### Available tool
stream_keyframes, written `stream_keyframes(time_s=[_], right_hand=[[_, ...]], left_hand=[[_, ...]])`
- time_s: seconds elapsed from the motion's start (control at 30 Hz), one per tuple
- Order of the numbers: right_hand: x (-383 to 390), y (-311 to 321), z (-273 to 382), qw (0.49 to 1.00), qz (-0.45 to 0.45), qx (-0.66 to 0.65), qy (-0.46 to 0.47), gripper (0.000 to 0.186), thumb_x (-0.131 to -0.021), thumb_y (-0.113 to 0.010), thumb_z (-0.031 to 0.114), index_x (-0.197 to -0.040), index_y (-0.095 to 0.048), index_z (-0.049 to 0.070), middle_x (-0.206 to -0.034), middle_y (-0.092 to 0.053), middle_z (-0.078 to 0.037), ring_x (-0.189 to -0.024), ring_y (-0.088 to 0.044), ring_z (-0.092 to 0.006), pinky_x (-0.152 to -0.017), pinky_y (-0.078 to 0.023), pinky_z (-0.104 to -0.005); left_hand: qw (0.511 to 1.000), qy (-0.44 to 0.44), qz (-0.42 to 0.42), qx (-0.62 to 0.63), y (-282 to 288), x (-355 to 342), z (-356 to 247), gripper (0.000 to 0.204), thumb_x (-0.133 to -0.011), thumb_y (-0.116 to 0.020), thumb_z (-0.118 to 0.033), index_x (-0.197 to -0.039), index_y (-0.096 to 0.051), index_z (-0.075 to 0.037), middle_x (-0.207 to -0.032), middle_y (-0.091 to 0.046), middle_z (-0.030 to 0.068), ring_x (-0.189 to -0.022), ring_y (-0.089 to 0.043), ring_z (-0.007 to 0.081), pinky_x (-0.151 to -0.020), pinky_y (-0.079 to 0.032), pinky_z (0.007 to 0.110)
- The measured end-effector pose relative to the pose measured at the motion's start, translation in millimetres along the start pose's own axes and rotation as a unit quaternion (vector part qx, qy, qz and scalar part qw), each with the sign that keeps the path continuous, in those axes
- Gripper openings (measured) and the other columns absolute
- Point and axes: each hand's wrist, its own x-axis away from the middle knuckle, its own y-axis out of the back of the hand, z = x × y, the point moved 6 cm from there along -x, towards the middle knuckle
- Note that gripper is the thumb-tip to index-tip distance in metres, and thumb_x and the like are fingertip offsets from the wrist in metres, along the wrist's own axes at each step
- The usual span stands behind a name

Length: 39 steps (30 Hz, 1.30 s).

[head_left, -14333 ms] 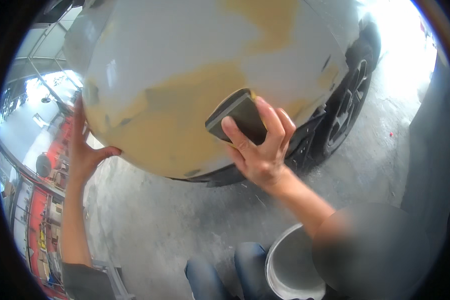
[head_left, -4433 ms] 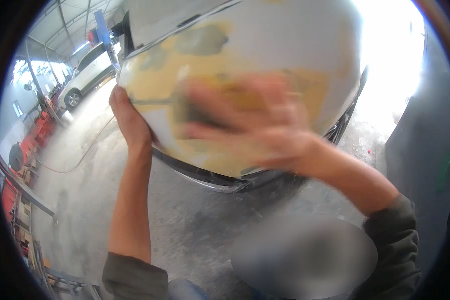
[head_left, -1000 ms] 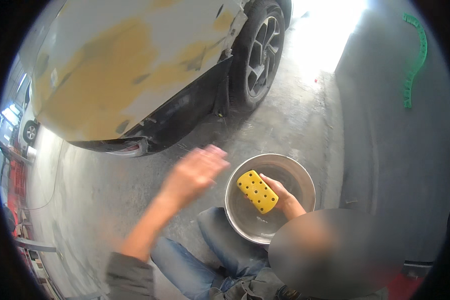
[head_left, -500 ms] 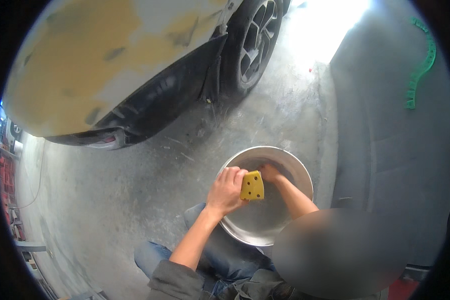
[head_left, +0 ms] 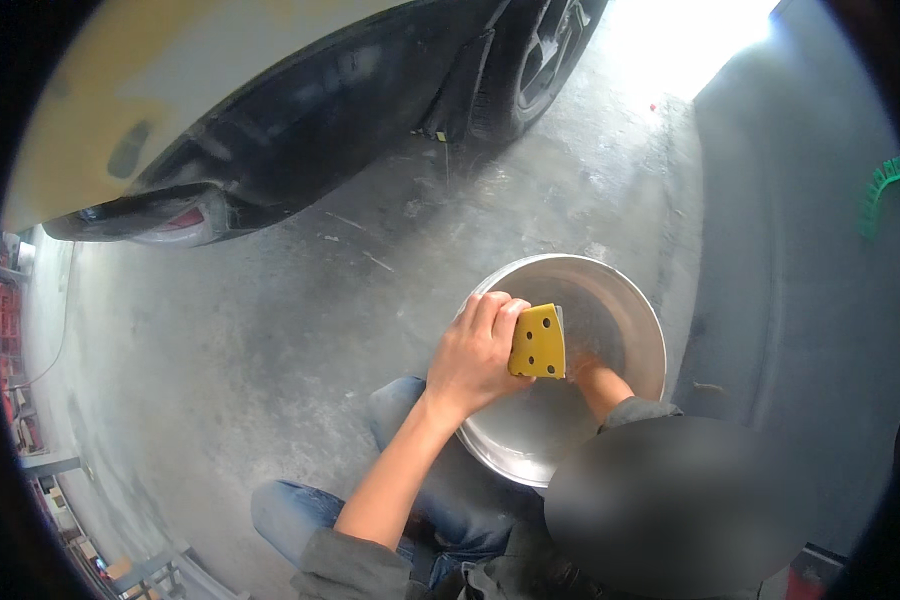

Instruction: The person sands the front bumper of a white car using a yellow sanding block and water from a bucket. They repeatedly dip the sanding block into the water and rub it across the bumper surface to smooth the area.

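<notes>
My left hand (head_left: 475, 355) is closed around a sanding block (head_left: 538, 343) faced with yellow, hole-punched sandpaper. It holds the block tilted over a round metal basin (head_left: 653, 325), its perforated face turned to the right. Low inside the basin, just right of the block, is my right hand (head_left: 592, 374). The fingers there are blurred and partly hidden, perhaps by water, so I cannot make out whether they hold anything.
A car with patchy yellow and grey bodywork (head_left: 90, 110) and a black lower bumper (head_left: 320, 120) stands at the far left. Its wheel (head_left: 550, 60) rests on the concrete floor (head_left: 270, 330). My bent knees (head_left: 300, 510) are beside the basin. A grey wall (head_left: 770, 250) rises at the right.
My right hand has gone lower into the basin and nearer to me. The block has turned slightly in my left hand. The whole view has shifted, with the car higher in it.
</notes>
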Motion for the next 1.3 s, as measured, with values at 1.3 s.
stream_keyframes(time_s=[1.3], right_hand=[[27, 96, -14, 0.996, 0.082, 0.025, -0.012, 0.057, -0.087, -0.064, 0.013, -0.142, -0.059, 0.001, -0.144, -0.057, -0.027, -0.126, -0.061, -0.0397, -0.105, -0.051, -0.0479]], left_hand=[[0.999, -0.002, -0.027, 0.017, -3, -4, -13, 0.081, -0.065, -0.095, -0.031, -0.128, -0.049, -0.004, -0.120, -0.056, 0.0155, -0.110, -0.061, 0.0354, -0.090, -0.055, 0.045]])
